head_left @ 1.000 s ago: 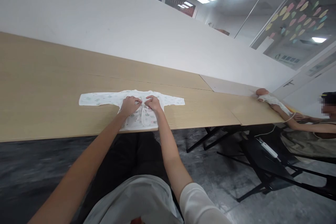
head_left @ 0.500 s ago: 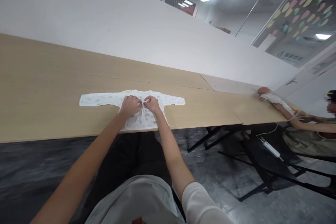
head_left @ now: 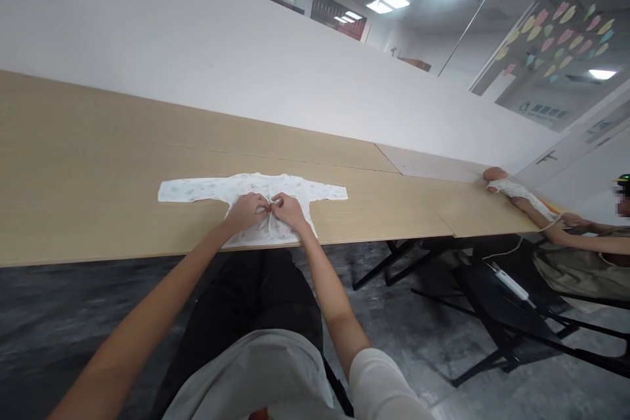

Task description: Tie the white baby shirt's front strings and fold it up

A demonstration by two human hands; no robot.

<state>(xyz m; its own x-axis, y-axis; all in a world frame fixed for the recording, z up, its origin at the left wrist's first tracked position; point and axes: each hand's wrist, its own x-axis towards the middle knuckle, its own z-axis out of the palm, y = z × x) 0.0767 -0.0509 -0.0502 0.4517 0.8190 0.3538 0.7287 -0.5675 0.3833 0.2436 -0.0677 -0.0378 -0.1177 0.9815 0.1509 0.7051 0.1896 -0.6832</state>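
A small white baby shirt (head_left: 268, 185) with a pale print lies flat on the wooden table (head_left: 98, 164), its two sleeves spread to the sides and its hem at the front edge. My left hand (head_left: 249, 211) pinches the cloth at the shirt's front opening. Right beside it, my right hand (head_left: 288, 210) also grips the opening's edge between thumb and finger. The fingertips of both hands nearly meet at the middle of the shirt. Whatever small fastening may lie under them is hidden.
At the table's far right, a co-worker's arms (head_left: 556, 230) reach to a doll (head_left: 504, 185) in white clothing. A black folding chair (head_left: 506, 295) with a white power strip (head_left: 514, 287) stands on the right. A white wall (head_left: 221, 79) rises behind the table.
Both hands have shifted slightly down and closer together at the shirt's front opening. The left sleeve's end has drawn in a little to the right.
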